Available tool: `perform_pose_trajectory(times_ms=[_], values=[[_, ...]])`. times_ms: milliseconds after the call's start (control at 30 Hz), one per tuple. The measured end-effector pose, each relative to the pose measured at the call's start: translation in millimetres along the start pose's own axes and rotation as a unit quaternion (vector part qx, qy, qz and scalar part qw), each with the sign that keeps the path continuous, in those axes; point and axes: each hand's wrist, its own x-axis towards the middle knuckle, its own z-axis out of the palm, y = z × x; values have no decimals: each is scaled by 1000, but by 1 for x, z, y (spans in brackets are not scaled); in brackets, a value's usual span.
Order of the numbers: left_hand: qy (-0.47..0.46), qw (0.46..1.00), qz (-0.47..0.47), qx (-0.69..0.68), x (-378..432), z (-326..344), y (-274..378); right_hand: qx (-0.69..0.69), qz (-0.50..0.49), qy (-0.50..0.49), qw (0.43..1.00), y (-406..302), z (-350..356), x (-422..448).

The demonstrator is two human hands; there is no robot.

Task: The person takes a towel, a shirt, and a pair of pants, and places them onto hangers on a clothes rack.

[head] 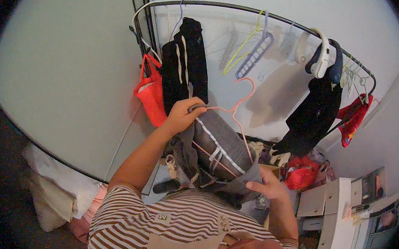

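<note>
A pink clothes hanger sits partly inside the open waist of a grey garment with a white drawstring. At the upper left of that waist, my left hand grips the fabric edge together with one end of the hanger. My right hand holds the lower right part of the waistband between thumb and fingers. The hanger's hook points up, free of the rail. Folds hide the garment's lower part.
A black curved rail carries a black garment, a yellow hanger, a purple hanger, a dark garment and white headphones. A red bag hangs left. White drawers stand lower right.
</note>
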Motion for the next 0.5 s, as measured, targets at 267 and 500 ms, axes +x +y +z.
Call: perform_pose_trajectory(times_ms=[267, 500], values=[[287, 952, 50, 88, -19, -38, -34, 68, 39, 136, 988, -41, 49, 66], [388, 921, 14, 19, 22, -105, -86, 75, -16, 290, 954, -129, 21, 148]])
